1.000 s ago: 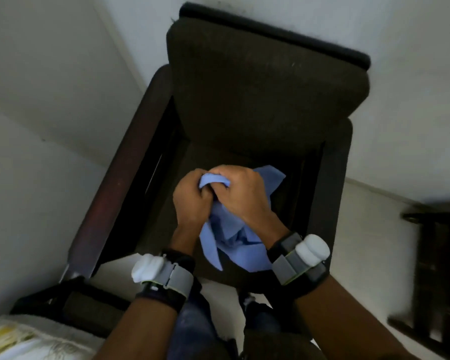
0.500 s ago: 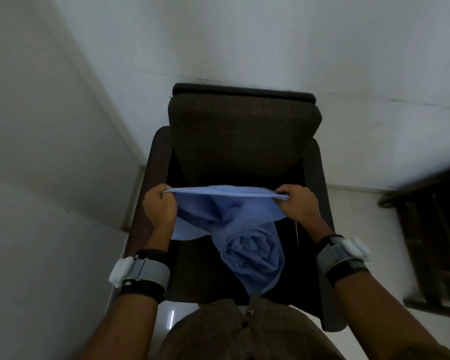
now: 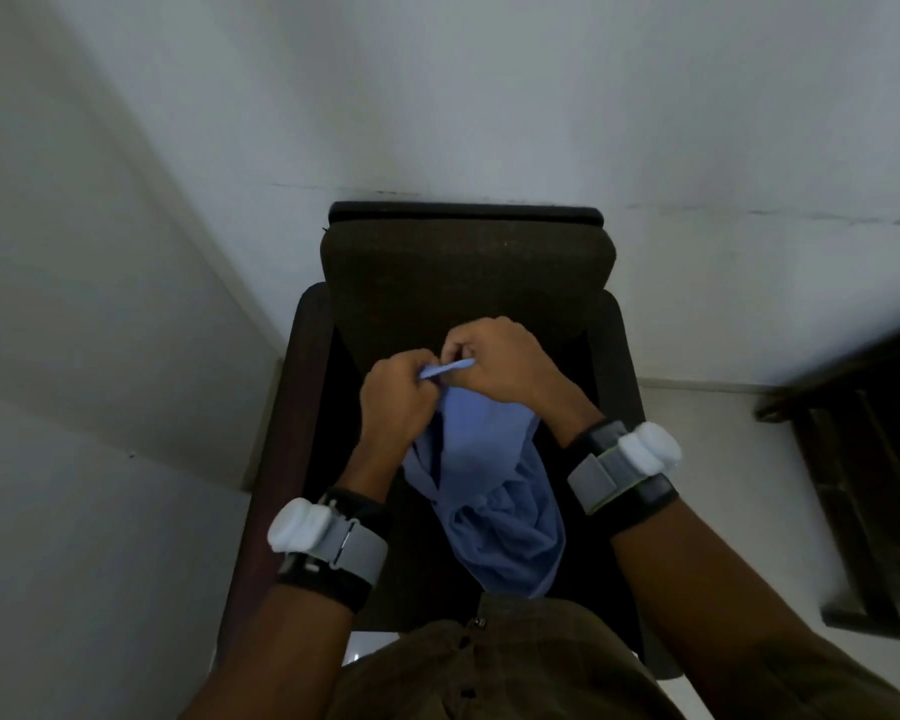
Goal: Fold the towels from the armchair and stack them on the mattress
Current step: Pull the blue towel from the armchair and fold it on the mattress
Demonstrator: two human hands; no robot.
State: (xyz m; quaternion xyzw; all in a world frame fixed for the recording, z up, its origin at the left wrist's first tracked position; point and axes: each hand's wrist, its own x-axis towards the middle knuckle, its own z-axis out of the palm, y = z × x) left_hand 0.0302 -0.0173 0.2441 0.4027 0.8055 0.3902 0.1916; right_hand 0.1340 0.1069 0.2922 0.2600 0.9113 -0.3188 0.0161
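A light blue towel (image 3: 489, 491) hangs bunched in front of the dark brown armchair (image 3: 463, 283), its lower end near my shirt. My left hand (image 3: 396, 397) and my right hand (image 3: 500, 361) are side by side above the seat. Both pinch the towel's top edge, fingers curled round the cloth. The two held ends meet between my hands. No other towel shows on the chair seat, and the mattress is out of view.
The armchair stands against a white wall (image 3: 489, 96), with another wall (image 3: 74, 252) close on the left. A dark wooden piece of furniture (image 3: 863, 459) stands on the right. Pale floor (image 3: 707, 418) shows between it and the chair.
Half a second ago my hands held the towel's edge stretched wide apart. They have come together, so the two ends of the edge now meet.
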